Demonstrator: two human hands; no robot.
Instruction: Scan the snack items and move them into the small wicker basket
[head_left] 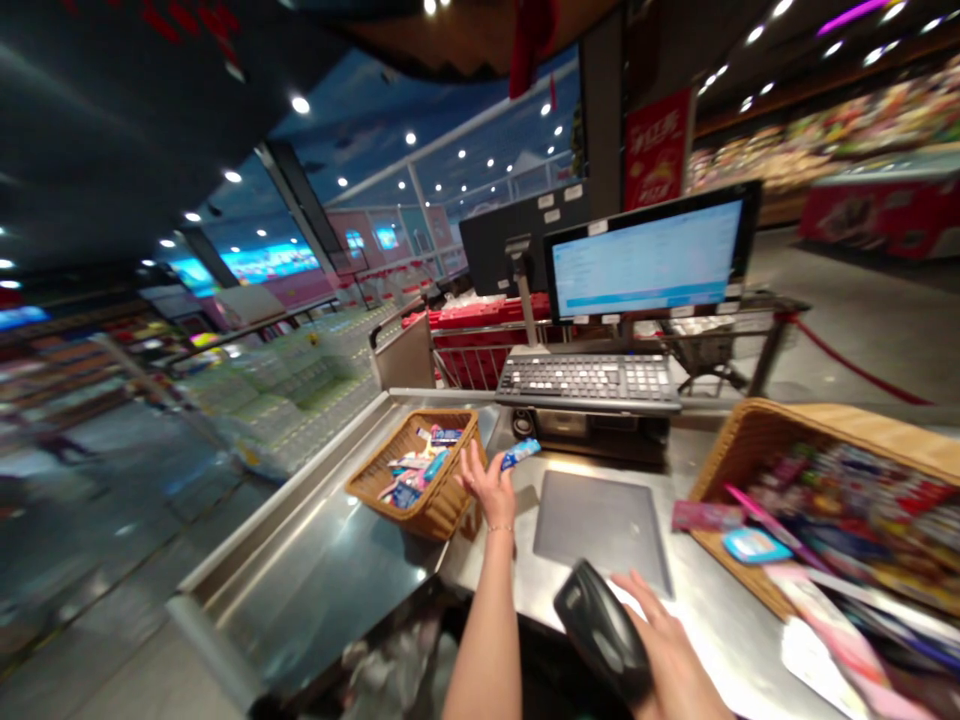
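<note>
My left hand [489,487] is raised above the steel counter [322,560], fingers spread, next to a small wicker basket [429,510] holding several bright packets. A blue packet [520,454] meets the thumb tip, and I cannot tell whether it is gripped. My right hand [671,645] is low at the right, closed around a black handheld barcode scanner [602,632]. Beyond it lies a grey scanning pad [600,520]. At the right stands a large wicker basket [750,440] crammed with packets, with a pink packet [705,516] and a pale blue packet [756,545] at its edge.
A keyboard [587,378] and a monitor [649,258] stand behind the pad. Red shopping baskets [480,340] sit beyond the counter. Wrapped packs of bottles [285,380] are stacked at the left, and a red rope barrier [862,365] runs at the right.
</note>
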